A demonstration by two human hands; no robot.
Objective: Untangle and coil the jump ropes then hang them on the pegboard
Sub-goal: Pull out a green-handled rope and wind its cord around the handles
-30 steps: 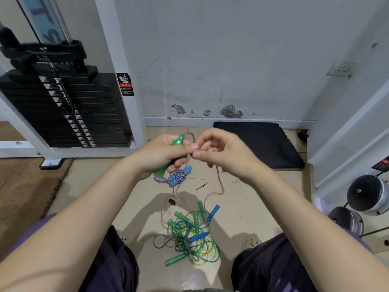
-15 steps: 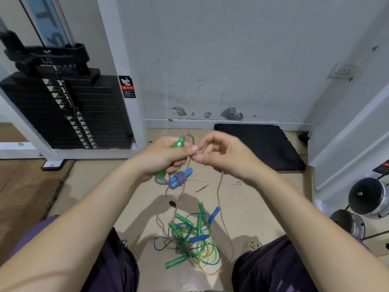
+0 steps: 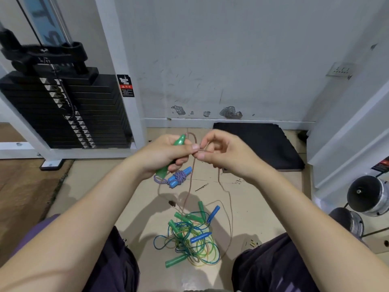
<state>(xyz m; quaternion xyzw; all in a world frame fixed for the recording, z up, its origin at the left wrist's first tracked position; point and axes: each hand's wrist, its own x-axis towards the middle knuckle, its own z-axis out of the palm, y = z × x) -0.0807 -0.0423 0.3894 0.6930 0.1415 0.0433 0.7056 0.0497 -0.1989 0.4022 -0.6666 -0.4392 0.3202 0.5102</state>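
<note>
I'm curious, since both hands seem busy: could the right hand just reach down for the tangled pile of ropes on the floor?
Probably, once it lets go: the right hand pinches the brown cord, and nothing lies between it and the tangled pile.

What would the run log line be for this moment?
left hand: grips green handle | right hand: pinches brown rope | pile: tangled on floor | coiled rope: on floor | hung: none seen

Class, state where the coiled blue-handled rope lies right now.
In the head view, the blue-handled rope lies on the floor just below the left hand, beyond the tangled pile.
</note>
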